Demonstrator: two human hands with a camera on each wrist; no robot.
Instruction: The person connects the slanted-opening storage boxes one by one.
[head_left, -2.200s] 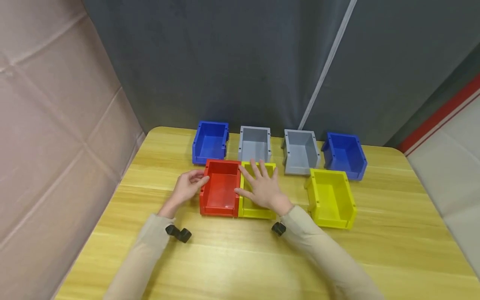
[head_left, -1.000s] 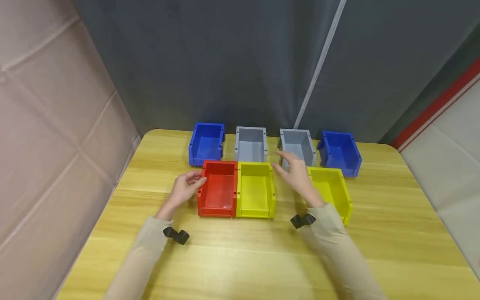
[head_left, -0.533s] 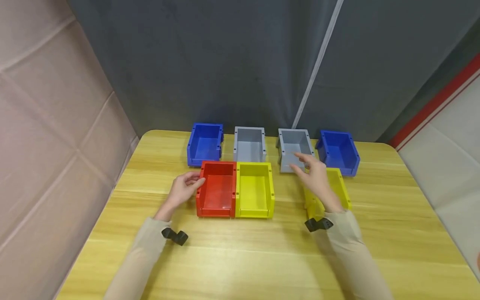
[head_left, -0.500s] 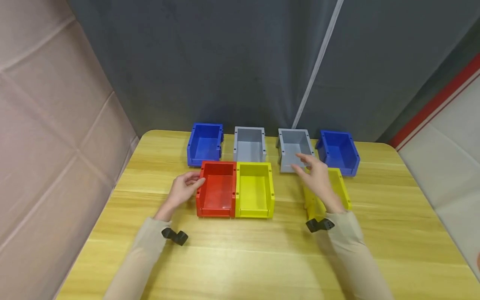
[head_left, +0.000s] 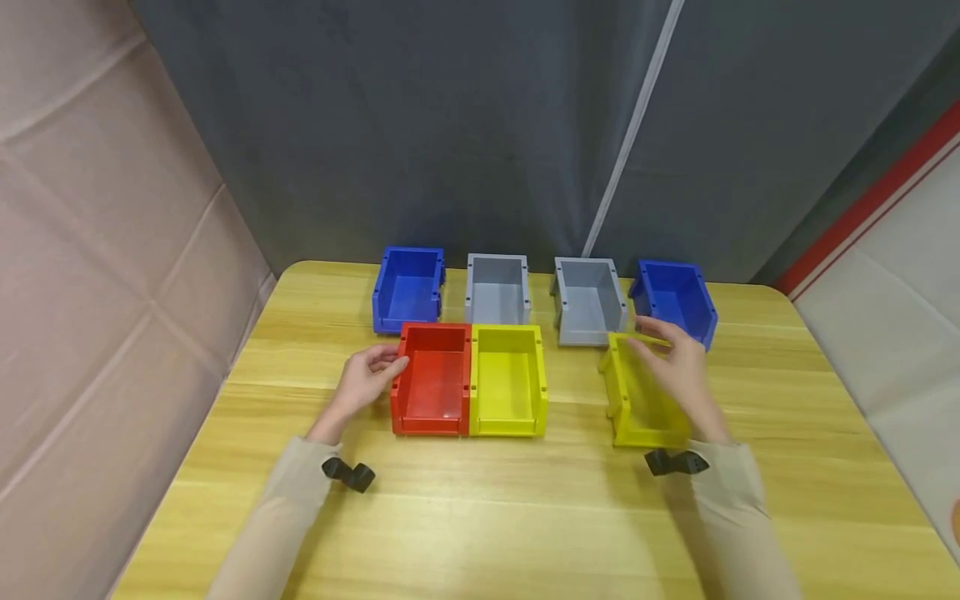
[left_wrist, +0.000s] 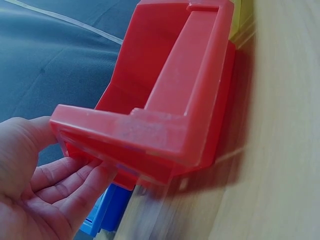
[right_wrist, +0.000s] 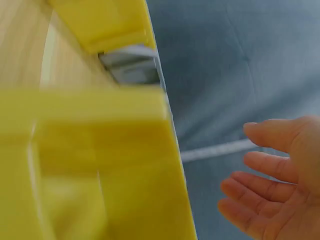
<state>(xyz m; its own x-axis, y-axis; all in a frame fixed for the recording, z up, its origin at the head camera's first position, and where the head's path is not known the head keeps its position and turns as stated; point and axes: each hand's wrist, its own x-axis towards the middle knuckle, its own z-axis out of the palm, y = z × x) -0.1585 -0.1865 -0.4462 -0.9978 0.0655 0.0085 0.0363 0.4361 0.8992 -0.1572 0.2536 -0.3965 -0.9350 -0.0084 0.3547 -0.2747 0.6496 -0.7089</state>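
My left hand (head_left: 363, 382) holds the left wall of a red storage bin (head_left: 431, 425), thumb on top of the edge and fingers under its outer side, as the left wrist view shows. A yellow storage bin (head_left: 507, 427) stands flush against the red one's right side. My right hand (head_left: 682, 371) hovers over a second yellow storage bin (head_left: 618, 408) further right, covering part of its right side. Its fingers are loosely spread and hold nothing; in the right wrist view they appear apart from the yellow wall (right_wrist: 145, 180).
Behind these, a row holds a blue bin (head_left: 408, 323), two grey bins, one on the left (head_left: 498, 260) and one on the right (head_left: 591, 336), and another blue bin (head_left: 701, 333) partly behind my right hand. A dark curtain (head_left: 450, 125) hangs at the wooden table's (head_left: 450, 533) back edge.
My right hand has left its spread position over the middle yellow bin and moved right, to above the right yellow bin. My left hand keeps its hold on the red bin.
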